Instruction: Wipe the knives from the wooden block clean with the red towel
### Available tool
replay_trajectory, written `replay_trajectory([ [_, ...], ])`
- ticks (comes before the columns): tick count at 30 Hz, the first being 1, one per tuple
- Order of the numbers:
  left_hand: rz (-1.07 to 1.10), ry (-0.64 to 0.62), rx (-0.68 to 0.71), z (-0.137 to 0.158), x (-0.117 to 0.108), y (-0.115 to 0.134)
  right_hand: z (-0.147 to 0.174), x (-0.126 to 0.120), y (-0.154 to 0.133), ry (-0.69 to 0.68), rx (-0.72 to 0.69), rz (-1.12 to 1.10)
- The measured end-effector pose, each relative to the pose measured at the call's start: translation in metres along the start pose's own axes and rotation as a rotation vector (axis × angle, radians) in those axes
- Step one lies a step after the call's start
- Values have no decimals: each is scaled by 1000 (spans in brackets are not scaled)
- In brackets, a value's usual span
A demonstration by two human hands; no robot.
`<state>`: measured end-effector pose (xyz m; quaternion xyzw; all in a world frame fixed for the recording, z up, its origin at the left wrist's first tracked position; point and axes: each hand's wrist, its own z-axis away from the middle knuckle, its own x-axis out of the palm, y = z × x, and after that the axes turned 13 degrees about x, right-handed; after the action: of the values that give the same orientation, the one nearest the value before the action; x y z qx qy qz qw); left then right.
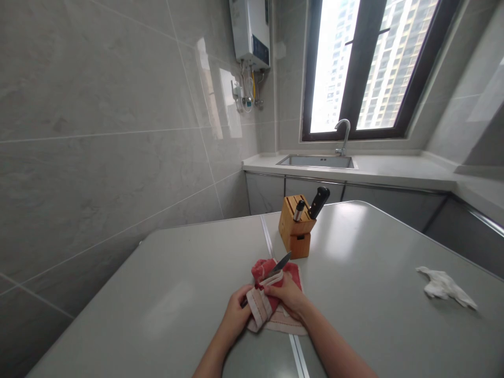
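Observation:
A kitchen knife [282, 262] points up and to the right, its blade partly wrapped in a red and cream towel [258, 308]. My left hand [237, 313] is closed around the knife's dark handle, most of which is hidden by the fingers and cloth. With my right hand [290, 294] I pinch the towel against the blade. Part of the cloth hangs below and behind the right hand, over the table. Just beyond the blade tip stands a wooden knife block [295, 231] holding a large black-handled knife [318, 202] and a second handle [299, 210] with a silvery section.
The grey table [189, 273] has a metal seam running through its middle. A crumpled white cloth or tissue [447, 287] lies at the right. Behind the table are a counter with a sink [321, 161] and faucet [344, 137]. A tiled wall rises on the left.

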<state>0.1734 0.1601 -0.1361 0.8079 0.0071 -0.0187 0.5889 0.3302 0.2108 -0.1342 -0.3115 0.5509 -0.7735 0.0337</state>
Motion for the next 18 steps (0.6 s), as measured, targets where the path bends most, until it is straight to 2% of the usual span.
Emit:
replay_trajectory([
  [5,23,14,-32,-1,-1,1,3,-1,-1,-42,8,77],
  [12,-13,-6,-36,1,-1,-1,1,-1,1,40,-12,78],
  [18,-1,-15,-48,2,-4,-5,2,1,0,23,-12,89],
])
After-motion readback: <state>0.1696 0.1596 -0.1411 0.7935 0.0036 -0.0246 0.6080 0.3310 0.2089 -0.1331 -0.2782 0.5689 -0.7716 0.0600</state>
